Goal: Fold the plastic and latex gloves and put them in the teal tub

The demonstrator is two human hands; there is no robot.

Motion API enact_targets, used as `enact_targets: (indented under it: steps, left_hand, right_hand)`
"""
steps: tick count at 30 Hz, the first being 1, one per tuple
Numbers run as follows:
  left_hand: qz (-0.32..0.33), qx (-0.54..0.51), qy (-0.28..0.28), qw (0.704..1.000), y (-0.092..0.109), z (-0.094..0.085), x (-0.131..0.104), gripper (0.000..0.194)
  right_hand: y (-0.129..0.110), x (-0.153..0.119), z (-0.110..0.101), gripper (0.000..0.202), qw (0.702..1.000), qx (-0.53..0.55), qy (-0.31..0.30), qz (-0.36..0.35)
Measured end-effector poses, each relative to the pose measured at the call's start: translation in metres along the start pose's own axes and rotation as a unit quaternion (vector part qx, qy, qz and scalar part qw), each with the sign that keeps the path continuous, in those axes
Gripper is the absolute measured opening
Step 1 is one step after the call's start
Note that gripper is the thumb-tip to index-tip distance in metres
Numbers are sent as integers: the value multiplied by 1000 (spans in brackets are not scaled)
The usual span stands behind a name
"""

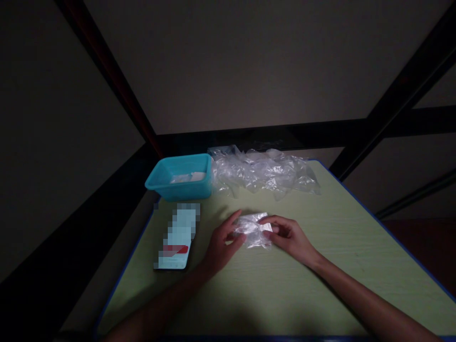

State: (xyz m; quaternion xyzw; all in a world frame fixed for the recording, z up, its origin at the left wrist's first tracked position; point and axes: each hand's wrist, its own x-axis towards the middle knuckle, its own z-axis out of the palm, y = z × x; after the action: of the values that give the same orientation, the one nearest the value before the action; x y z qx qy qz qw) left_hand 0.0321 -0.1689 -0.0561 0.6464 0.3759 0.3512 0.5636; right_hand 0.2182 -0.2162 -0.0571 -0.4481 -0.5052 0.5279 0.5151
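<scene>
A small folded clear plastic bag (pixel 253 230), shiny and wrinkled, lies low over the middle of the table between my two hands. My left hand (pixel 221 241) is at its left edge, with thumb and forefinger on either side of that end. On the opposite edge, my right hand (pixel 291 238) has its forefinger over the top and its thumb just below, the other fingers curled behind. Both hands grip the bag by its sides. Whether anything is inside the folded plastic, I cannot tell.
A turquoise plastic basket (pixel 185 191) with white and clear pieces inside stands at the back left. Beside it spreads a heap of crumpled clear plastic bags (pixel 263 171). A lit phone (pixel 180 235) lies left of my hands. The pale table (pixel 285 294) has a blue edge.
</scene>
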Motion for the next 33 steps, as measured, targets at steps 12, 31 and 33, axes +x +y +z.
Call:
enact_targets:
  steps: [12,31,33]
  left_hand:
    - [2,-29,1,1000,3,-4,4,22]
    - [24,-29,-125,991,4,-1,-3,21]
    - [20,-25,-141,990,4,-1,-2,19]
  right_hand:
    - [-3,0,-2,23,1000,-1,-9,20]
    - [-3,2,-3,26,999,21,-26,-19]
    - [-2,2,-2,27,998,24,-54,-9]
